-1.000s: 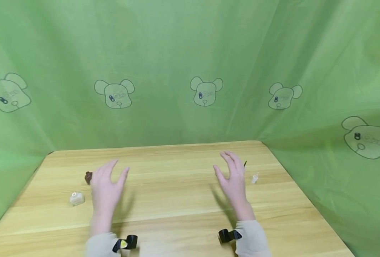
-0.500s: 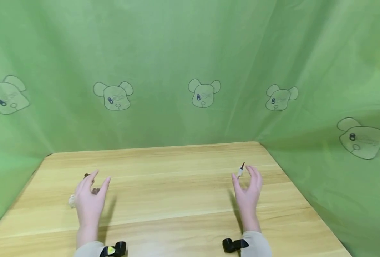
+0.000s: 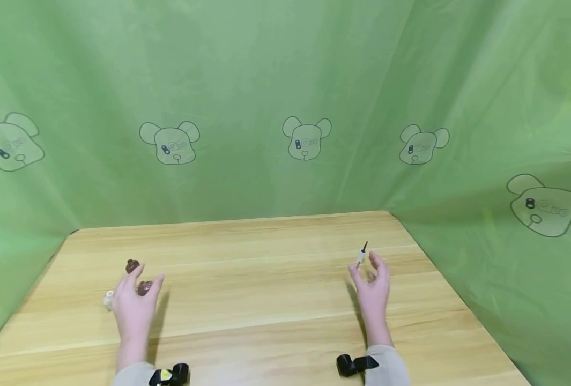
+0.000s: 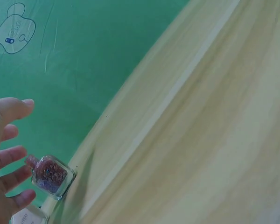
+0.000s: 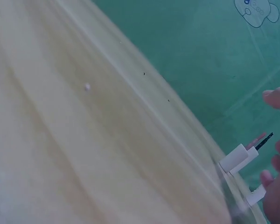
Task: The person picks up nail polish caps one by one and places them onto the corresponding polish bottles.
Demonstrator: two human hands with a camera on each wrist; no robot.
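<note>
My left hand (image 3: 133, 305) hovers at the table's left side, thumb and fingers spread apart. A small glitter nail polish bottle (image 3: 144, 288), uncapped, shows in the gap between them; the left wrist view has this bottle (image 4: 51, 176) just beyond the fingertips. A dark red-brown nail polish bottle (image 3: 132, 266) stands behind the hand, and a white one (image 3: 108, 301) is partly hidden beside it. On the right, my right hand (image 3: 374, 287) curves loosely near a white nail polish cap (image 3: 361, 257) with its brush pointing up. White caps (image 5: 234, 158) stand close together in the right wrist view.
The wooden table (image 3: 256, 289) stretches between the hands. Green curtains (image 3: 246, 96) with bear-head prints hang along its back and sides. Another white cap (image 5: 255, 195) sits partly behind the fingers in the right wrist view.
Both hands have moved outward and lower, the left to the glitter bottle, the right to the caps. Over the last half second the right fingers have drawn in slightly.
</note>
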